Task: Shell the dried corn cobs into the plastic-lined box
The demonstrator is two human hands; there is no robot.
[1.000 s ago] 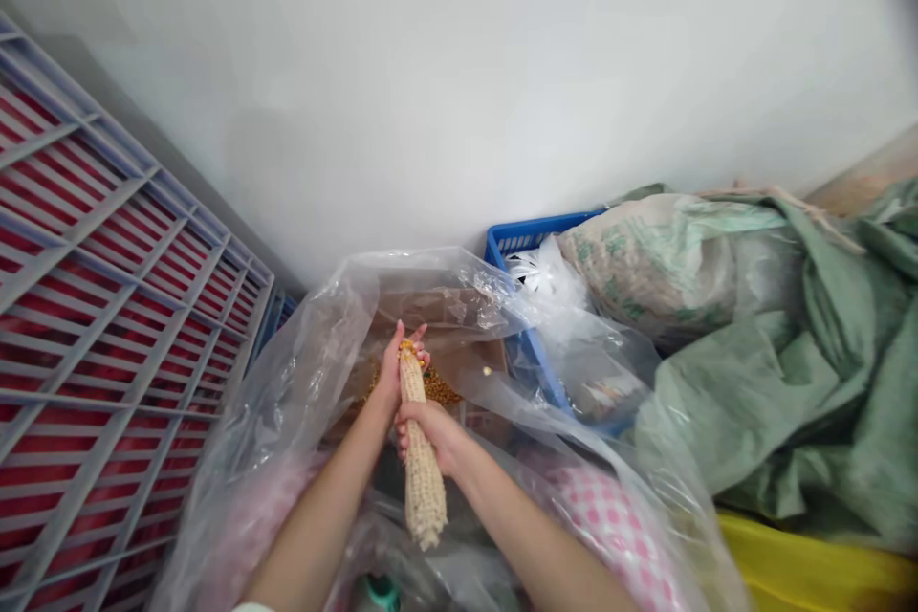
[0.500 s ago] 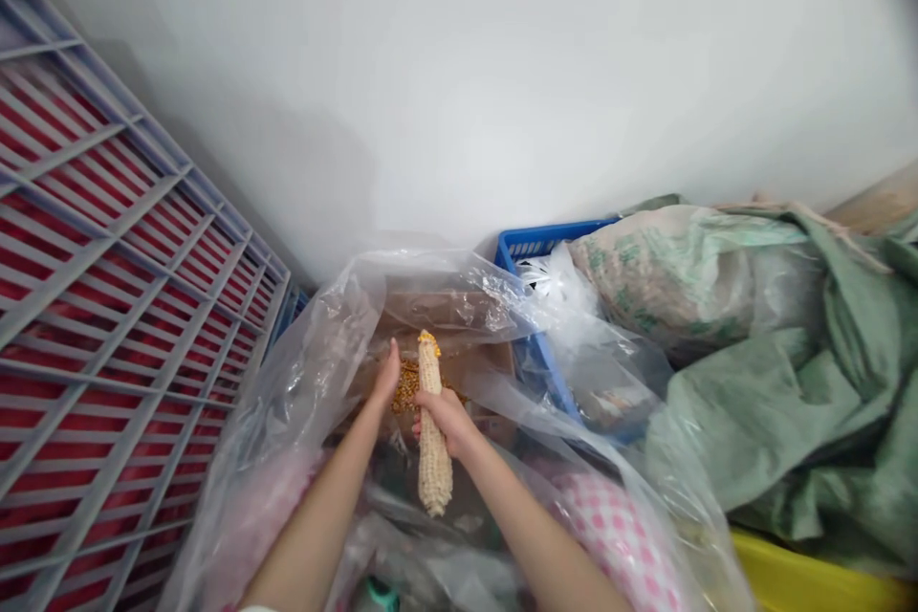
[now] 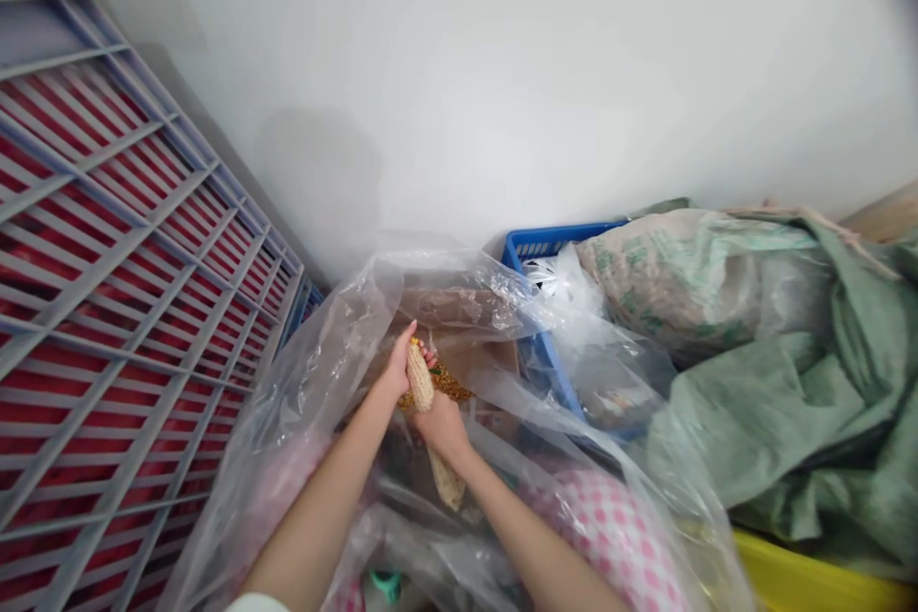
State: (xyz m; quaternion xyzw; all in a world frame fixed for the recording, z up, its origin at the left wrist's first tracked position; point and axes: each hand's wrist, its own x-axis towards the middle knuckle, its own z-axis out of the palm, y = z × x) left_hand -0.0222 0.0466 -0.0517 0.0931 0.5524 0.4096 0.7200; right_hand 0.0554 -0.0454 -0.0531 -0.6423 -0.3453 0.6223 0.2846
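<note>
A mostly bare, pale corn cob [image 3: 420, 381] is held in both hands above a cardboard box [image 3: 480, 354] lined with clear plastic. My left hand [image 3: 403, 363] is closed around its far end, where a few yellow kernels show. Lower on the cob, my right hand [image 3: 443, 426] grips it and covers its middle. The near end of the cob sticks out below the right hand, tilted toward me. Loose yellow corn kernels [image 3: 453, 384] lie in the box beneath the hands.
A grey slatted plastic crate [image 3: 143, 306] with red material behind it stands on the left. To the right are a blue basket [image 3: 549, 234], stuffed bags and green cloth [image 3: 781, 402]. Clear plastic sheeting [image 3: 308, 382] spreads around the box. Something yellow [image 3: 810, 574] lies at lower right.
My left hand has gone from open beside the cob to closed around its far end. The cob has tilted to the left at the top, and the right hand has turned with it.
</note>
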